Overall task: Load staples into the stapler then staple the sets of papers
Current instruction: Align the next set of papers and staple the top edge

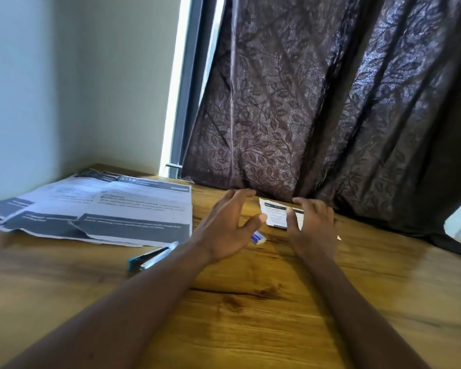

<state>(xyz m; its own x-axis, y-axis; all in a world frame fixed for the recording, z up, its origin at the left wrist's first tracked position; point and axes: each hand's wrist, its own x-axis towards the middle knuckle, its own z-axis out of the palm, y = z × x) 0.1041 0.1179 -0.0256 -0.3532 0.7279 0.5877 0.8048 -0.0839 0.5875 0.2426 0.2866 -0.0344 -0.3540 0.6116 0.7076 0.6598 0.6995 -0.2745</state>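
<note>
- Above the wooden bench (250, 315): left hand (224, 227), fingers spread apart, holding nothing.
- Clamped on a small paper (276, 215) near the curtain: fingers of right hand (314, 230).
- Beside left wrist: blue stapler (152, 258), staple box (258, 237); farther left, spread papers (104, 209).

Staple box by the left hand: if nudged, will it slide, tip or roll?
The staple box lies flat on the wooden table, so it probably slides rather than tips or rolls. It is small and looks like card, so likely light; a firm nudge from the left hand may skid it.
</note>
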